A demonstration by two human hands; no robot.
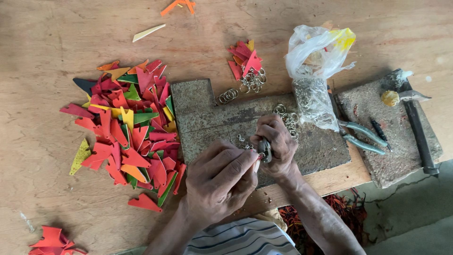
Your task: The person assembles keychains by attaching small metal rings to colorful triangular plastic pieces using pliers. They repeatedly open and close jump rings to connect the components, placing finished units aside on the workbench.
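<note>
My left hand point(219, 179) and my right hand point(278, 141) meet over a worn grey slab point(203, 113) on the wooden board. My right hand grips a metal key ring point(264, 150) between thumb and fingers. My left hand pinches a small pale piece point(257, 164) against that ring; most of the piece is hidden by my fingers. Loose key rings point(228, 95) lie on the slab's far edge, more by my right knuckles point(289, 117). A large heap of red, orange, green and yellow leather cut-outs point(132, 132) lies left of my hands.
A clear plastic bag of rings point(314, 101) lies right of my hands. Pliers point(363, 134), a dark small tool point(379, 130) and a hammer point(415, 127) rest on a second slab point(373, 163). Finished cut-outs with rings point(247, 66) lie behind. More red pieces point(52, 241) sit bottom left.
</note>
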